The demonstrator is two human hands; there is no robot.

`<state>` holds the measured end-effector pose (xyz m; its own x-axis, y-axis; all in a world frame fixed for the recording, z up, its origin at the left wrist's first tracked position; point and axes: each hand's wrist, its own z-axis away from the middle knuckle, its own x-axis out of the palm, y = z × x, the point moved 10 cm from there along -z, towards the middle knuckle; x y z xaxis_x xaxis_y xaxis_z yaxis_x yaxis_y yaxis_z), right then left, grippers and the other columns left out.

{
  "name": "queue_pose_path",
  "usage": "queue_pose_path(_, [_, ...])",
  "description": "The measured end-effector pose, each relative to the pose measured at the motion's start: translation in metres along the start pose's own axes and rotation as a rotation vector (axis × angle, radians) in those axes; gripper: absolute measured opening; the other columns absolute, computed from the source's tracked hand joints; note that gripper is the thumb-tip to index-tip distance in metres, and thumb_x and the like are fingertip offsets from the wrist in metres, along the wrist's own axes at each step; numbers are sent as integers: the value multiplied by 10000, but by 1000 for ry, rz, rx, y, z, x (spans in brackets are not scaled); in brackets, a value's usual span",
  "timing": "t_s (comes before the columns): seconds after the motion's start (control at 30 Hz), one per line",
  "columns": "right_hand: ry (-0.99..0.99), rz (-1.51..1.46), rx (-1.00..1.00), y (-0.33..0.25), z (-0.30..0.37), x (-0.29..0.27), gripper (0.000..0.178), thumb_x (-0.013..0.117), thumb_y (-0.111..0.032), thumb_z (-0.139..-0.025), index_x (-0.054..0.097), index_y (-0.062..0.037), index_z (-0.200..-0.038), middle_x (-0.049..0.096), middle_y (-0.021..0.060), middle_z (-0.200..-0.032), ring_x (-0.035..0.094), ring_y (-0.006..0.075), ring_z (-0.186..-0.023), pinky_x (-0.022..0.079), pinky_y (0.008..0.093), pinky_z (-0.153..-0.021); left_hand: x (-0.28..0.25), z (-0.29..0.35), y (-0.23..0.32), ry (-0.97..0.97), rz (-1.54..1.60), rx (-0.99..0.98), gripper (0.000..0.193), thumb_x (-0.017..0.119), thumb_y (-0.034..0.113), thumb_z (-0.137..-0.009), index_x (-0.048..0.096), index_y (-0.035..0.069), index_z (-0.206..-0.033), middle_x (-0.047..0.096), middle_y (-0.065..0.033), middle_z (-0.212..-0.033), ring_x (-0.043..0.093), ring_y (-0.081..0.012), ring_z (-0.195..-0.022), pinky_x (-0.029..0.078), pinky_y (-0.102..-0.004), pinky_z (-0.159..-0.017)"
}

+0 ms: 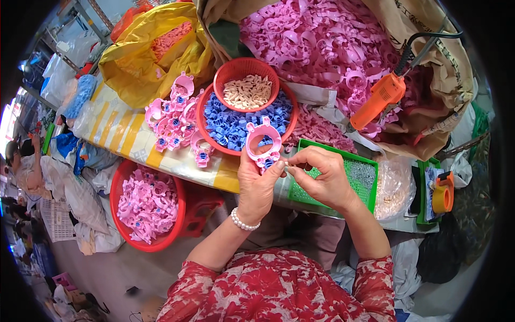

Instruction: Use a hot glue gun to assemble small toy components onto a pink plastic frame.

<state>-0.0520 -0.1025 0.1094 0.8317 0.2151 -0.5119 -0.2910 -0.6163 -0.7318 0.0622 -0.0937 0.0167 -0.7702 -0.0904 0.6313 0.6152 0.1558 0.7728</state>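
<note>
My left hand (254, 185) grips a pink ring-shaped plastic part (263, 129) with two small ears, holding it upright over the table's near edge. A blue piece (269, 163) is set in its lower end. My right hand (324, 177) is closed in a pinch just beside that end; what its fingertips hold is too small to make out. Under the right hand lies a green tray (307, 188) with small grey metal pieces (362, 174). Just beyond the left hand stands a red basket (203, 126) of blue plastic pieces (225, 131).
A smaller red basket (220, 86) with cream pieces rests on the blue ones. Pink parts (174, 115) are heaped left of it. A large sack (450, 80) of pink parts stands behind, with an orange corded power tool (378, 102) before it. A red basin (114, 198) sits lower left.
</note>
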Motion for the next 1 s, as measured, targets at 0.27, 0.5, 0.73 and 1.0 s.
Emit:
queue_pose_path(0.27, [50,5,40,9,11,-5,40,663,-12,-777,643,9,-805,620,86,-709,580,160,-609,448,273,-548,9,4,-6,-83,2,-48,582,651,-51,-811,382,62,-1314,541,-50,-1115,567,-91,-870,510,-231,-745])
queue_pose_path(0.5, [111,-88,151,19,15,-4,48,670,-20,-792,649,21,-807,617,62,-693,552,96,-591,427,240,-524,7,6,-10,-60,-11,-69,642,698,-45,-777,381,65,-1324,559,-47,-1115,559,-82,-883,492,-222,-796])
queue_pose_path(0.73, [112,-117,203,28,23,-2,65,665,-40,-815,651,23,-825,627,49,-708,567,91,-632,437,233,-560,5,7,-10,-81,-44,-44,624,706,-42,-771,401,65,-1304,553,-35,-1114,554,-81,-890,494,-224,-790])
queue_pose_path(1.0, [116,-161,207,29,27,-5,61,649,-12,-806,657,23,-856,642,56,-762,586,95,-676,454,222,-608,6,10,-14,-80,5,-112,591,673,-33,-796,395,62,-1309,556,-51,-1110,567,-89,-882,508,-229,-735])
